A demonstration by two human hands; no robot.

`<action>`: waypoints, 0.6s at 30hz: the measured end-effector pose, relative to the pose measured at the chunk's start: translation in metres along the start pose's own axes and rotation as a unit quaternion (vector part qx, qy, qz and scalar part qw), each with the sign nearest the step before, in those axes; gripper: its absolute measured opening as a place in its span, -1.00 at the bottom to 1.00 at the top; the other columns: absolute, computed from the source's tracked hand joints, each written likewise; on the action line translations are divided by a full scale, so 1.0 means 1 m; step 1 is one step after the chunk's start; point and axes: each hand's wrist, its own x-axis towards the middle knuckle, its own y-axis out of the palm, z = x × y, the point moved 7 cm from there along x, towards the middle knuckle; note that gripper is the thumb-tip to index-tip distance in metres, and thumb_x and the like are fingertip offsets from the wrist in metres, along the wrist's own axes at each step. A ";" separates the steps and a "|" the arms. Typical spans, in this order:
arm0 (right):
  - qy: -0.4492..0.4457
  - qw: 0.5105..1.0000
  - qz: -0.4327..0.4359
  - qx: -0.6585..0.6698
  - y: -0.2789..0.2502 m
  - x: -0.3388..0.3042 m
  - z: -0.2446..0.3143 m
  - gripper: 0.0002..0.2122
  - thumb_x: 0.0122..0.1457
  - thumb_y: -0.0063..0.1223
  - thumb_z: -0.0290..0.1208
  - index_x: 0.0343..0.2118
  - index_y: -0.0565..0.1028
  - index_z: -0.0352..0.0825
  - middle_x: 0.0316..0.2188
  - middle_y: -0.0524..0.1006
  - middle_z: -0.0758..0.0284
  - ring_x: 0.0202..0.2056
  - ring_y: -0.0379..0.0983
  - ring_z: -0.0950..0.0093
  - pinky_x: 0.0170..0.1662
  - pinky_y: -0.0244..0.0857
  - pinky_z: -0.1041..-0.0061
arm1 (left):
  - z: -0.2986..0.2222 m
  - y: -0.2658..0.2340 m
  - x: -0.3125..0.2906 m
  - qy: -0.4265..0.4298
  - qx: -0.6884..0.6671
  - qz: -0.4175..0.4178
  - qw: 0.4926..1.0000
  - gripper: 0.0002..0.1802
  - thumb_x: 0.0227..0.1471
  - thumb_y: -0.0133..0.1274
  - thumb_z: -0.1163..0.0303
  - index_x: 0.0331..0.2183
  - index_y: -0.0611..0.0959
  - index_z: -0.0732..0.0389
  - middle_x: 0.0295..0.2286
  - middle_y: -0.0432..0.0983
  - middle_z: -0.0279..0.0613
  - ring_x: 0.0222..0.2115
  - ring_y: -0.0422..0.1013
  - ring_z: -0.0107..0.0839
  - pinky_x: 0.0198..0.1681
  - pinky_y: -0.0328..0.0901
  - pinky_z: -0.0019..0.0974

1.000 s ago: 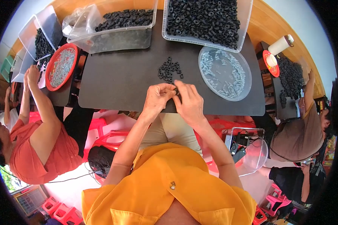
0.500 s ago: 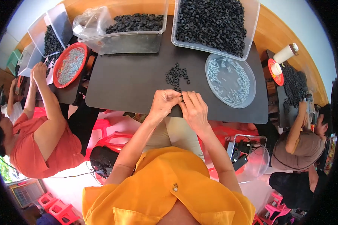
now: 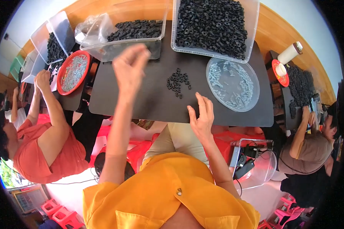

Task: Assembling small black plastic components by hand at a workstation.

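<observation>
My left hand [image 3: 130, 70] is raised over the left part of the table, just in front of a clear bin [image 3: 128, 49] holding flat black parts [image 3: 137, 29]. Its fingers look bent but are smeared by motion, so I cannot see what they hold, if anything. My right hand [image 3: 202, 118] is low over the table's front edge, open, with thumb and fingers apart and nothing in them. Beyond it lies a small loose pile of black ring-like pieces [image 3: 176, 81]. To its right sits a round clear lid [image 3: 226, 89] with many small silvery, spring-like pieces [image 3: 247, 82].
A big clear bin [image 3: 212, 59] of black parts [image 3: 214, 28] stands at the back of the dark table [image 3: 111, 91]. At left, a person in red works by a red tray [image 3: 61, 88]. Another person works at right, near a white bottle [image 3: 289, 53]. A clear box [image 3: 271, 162] with cables stands below.
My hands were together at the table's front edge, fingers around a small black piece. They have parted: the left moved up and left to the bin; the right opened and dropped slightly.
</observation>
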 end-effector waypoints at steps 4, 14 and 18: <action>-0.015 1.000 -0.007 0.000 0.006 0.000 0.001 -0.68 0.00 0.11 -0.50 -0.14 0.41 -0.40 -0.27 0.39 0.17 -0.24 0.35 0.17 -0.02 0.22 0.16 | -0.022 -0.020 0.073 0.110 0.176 -0.051 0.977 -0.70 -0.06 0.13 0.40 -0.24 0.62 0.33 -0.39 0.58 -0.14 -0.69 0.36 -0.60 -0.65 0.25 -0.51; -0.028 0.999 -0.017 -0.011 0.006 -0.004 0.001 -0.83 -0.03 0.11 -0.56 -0.33 0.48 -0.41 -0.39 0.41 0.24 -0.35 0.38 0.24 -0.08 0.30 0.24 | 0.017 0.017 -0.013 0.064 0.065 0.012 0.996 -0.78 -0.06 0.07 0.58 -0.27 0.61 0.26 -0.39 0.51 -0.25 -0.65 0.35 -0.64 -0.69 0.28 -0.55; -0.039 0.999 -0.021 -0.018 0.008 -0.005 0.000 -0.87 -0.05 0.11 -0.59 -0.38 0.49 -0.41 -0.43 0.41 0.24 -0.39 0.38 0.25 -0.12 0.33 0.28 | 0.062 0.041 -0.044 -0.030 0.046 0.109 0.993 -0.83 -0.05 0.07 0.56 -0.32 0.63 0.29 -0.42 0.54 -0.23 -0.66 0.35 -0.63 -0.69 0.29 -0.52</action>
